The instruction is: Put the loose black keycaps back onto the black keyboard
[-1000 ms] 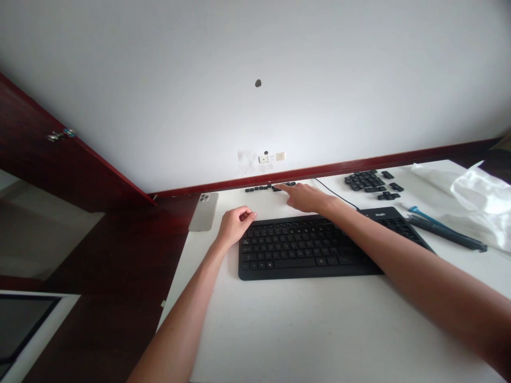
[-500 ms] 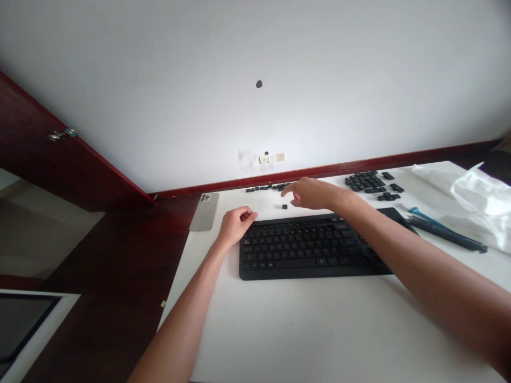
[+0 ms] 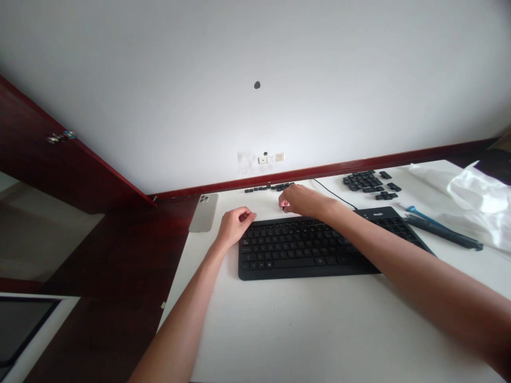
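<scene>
A black keyboard (image 3: 295, 263) lies on the white table, its keys facing up. At its upper left corner rests my left hand (image 3: 235, 224), fingers curled and thumb against them, with nothing visible in it. Just beyond the keyboard's back edge, my right hand (image 3: 301, 199) is closed with its fingertips down at the tabletop around a small black keycap (image 3: 284, 208), which is mostly hidden. A row of loose keycaps (image 3: 261, 188) sits close by along the table's far edge. More keycaps (image 3: 361, 181) are grouped at the back right. My right forearm covers part of the keyboard.
A phone (image 3: 203, 213) lies face down at the table's left edge. To the right are a blue and black tool-like item (image 3: 443, 231) and a crumpled white plastic bag (image 3: 479, 197). A cable (image 3: 335, 194) runs from the keyboard's back toward the wall.
My right hand has come down and slightly toward me, its fingers closing around the lone keycap that lay in plain sight. My left hand stays where it was.
</scene>
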Demonstrator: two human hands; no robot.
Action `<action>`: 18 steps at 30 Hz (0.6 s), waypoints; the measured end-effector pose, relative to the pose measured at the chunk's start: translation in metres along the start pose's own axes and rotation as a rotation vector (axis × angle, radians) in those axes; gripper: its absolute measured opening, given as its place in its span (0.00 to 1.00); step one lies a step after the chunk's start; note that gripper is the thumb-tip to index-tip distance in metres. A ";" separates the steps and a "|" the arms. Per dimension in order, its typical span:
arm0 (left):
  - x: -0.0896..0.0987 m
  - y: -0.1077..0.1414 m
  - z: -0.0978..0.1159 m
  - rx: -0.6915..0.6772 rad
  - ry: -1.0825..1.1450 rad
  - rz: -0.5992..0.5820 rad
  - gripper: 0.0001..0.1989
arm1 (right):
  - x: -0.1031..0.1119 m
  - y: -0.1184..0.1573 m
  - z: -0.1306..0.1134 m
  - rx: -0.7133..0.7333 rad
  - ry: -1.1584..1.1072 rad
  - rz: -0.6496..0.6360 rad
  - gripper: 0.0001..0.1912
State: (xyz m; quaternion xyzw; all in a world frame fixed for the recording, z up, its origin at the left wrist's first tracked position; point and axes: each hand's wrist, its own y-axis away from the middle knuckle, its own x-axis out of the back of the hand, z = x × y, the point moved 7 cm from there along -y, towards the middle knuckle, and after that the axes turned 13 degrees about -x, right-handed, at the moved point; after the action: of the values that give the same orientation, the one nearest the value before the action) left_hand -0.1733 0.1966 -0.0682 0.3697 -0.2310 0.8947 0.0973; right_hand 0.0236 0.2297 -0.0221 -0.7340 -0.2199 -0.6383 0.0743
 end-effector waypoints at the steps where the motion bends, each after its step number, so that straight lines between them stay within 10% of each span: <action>1: 0.000 0.000 0.000 0.000 0.000 -0.001 0.15 | -0.001 0.000 0.000 -0.002 0.002 -0.013 0.13; 10: 0.000 0.000 -0.001 -0.008 -0.007 0.000 0.15 | 0.014 0.005 0.020 0.020 -0.170 -0.166 0.11; 18: -0.001 0.000 -0.002 0.019 -0.018 0.002 0.15 | 0.005 0.026 -0.011 0.141 -0.146 -0.389 0.10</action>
State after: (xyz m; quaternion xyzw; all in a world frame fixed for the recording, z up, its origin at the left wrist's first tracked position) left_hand -0.1740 0.1971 -0.0697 0.3783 -0.2238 0.8936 0.0909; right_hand 0.0248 0.2031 -0.0108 -0.7149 -0.4064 -0.5689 -0.0152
